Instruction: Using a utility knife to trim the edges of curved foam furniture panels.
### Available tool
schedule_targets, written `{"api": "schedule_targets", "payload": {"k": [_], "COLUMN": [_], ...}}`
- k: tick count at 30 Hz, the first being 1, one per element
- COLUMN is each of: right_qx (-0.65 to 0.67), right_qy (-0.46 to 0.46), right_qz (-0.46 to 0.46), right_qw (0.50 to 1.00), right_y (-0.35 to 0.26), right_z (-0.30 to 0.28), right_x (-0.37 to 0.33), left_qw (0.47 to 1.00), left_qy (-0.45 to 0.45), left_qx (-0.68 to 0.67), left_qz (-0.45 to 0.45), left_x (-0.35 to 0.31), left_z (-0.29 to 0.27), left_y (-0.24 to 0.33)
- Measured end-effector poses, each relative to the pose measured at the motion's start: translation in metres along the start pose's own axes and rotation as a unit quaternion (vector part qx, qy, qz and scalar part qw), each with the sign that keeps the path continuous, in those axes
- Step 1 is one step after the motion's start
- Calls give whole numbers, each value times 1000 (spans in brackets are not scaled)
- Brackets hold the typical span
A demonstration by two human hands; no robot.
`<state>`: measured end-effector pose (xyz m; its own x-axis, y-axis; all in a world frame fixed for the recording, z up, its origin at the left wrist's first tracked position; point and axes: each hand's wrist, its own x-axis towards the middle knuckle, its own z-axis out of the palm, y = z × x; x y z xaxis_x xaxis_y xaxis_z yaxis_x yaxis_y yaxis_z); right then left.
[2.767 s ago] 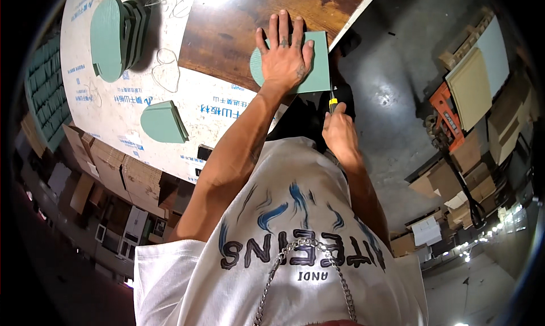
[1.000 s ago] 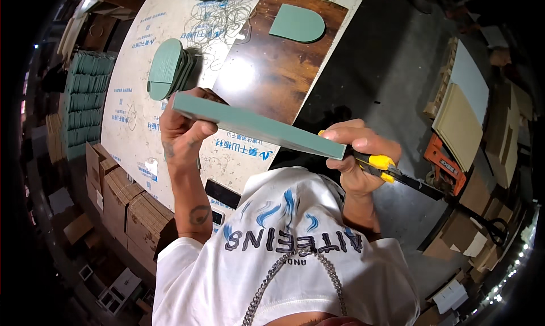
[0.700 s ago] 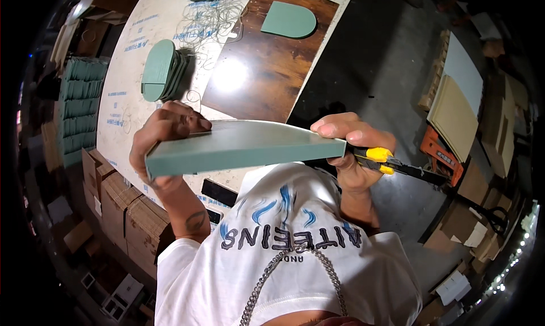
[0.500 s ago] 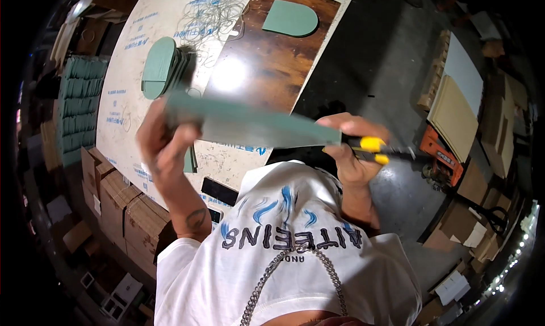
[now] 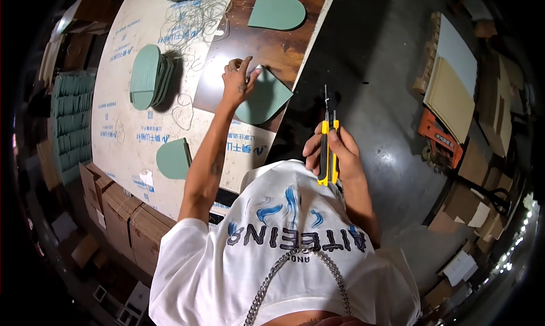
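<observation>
On the glossy brown board (image 5: 227,53), a green panel (image 5: 264,99) with one rounded end lies flat, turned askew. My left hand (image 5: 238,79) reaches to its far left corner, thumb and forefinger apart. A pale patch shows between them that I cannot make out. In front of my shirt, my right hand (image 5: 343,156) grips a yellow-and-black utility knife (image 5: 329,156), its thin metal tip pointing away from me. Another rounded green panel (image 5: 278,11) rests at the board's far end.
Left of the board, a stack of green panels (image 5: 146,76) stands on the white printed table (image 5: 116,65), with a smaller green piece (image 5: 173,158) nearer. Tangled cord (image 5: 190,22) lies farther back. Cardboard boxes (image 5: 122,207) stand beside the table; pale sheets (image 5: 454,82) are stacked at right.
The green panel, earlier raised between both hands, now lies on the brown board. My left hand has moved forward to its corner; the knife has swung to point away from me.
</observation>
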<state>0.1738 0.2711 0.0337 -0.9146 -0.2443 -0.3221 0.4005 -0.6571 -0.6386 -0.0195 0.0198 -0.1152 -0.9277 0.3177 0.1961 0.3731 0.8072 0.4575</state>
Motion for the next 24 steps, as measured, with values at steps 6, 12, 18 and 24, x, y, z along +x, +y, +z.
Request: {"api": "schedule_targets", "payload": {"k": [6, 12, 18, 24], "right_qx": [-175, -270, -232, -194], "right_qy": [19, 22, 29, 40], "right_qz": [-23, -25, -19, -35], "right_qw": [984, 962, 972, 980], "right_y": [-14, -22, -20, -14], "right_z": [21, 36, 45, 54], "right_x": [0, 4, 2, 2], "left_qw": [761, 786, 749, 749], "left_qy": [-243, -211, -223, -207], "left_qx": [-591, -558, -597, -606], "left_qz": [-110, -161, -180, -168], "left_x": [-10, -14, -18, -18], "left_z": [-107, -136, -142, -150], "left_y": [146, 172, 170, 174]}}
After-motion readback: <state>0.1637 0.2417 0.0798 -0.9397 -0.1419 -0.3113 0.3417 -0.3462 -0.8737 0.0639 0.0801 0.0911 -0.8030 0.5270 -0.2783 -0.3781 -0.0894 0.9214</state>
